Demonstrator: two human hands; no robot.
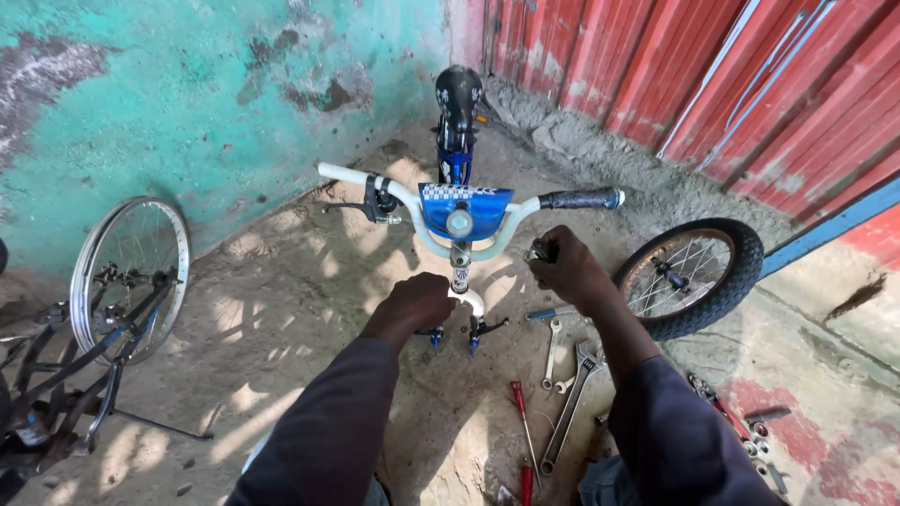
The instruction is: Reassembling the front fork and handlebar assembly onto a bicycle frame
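Two hands at a small blue bicycle (pixel 457 211): left hand (pixel 419 302) clamps the fork, right hand (pixel 565 267) closed around a small part (pixel 541 249). Risk: unsupported frame tipping onto floor tools (pixel 568 375).

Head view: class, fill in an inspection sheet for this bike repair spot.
Surface: bare concrete floor, dusty, sun-dappled.
Job's things: small blue bicycle, front wheel off, fork ends bare.
Clutter: loose wheel, spanners, red screwdrivers on the floor.
Grips: left hand on the fork; right hand closed on a small metal part.
Cables: nothing seen.
Surroundings: turquoise wall, red metal shutters, another bicycle at left.
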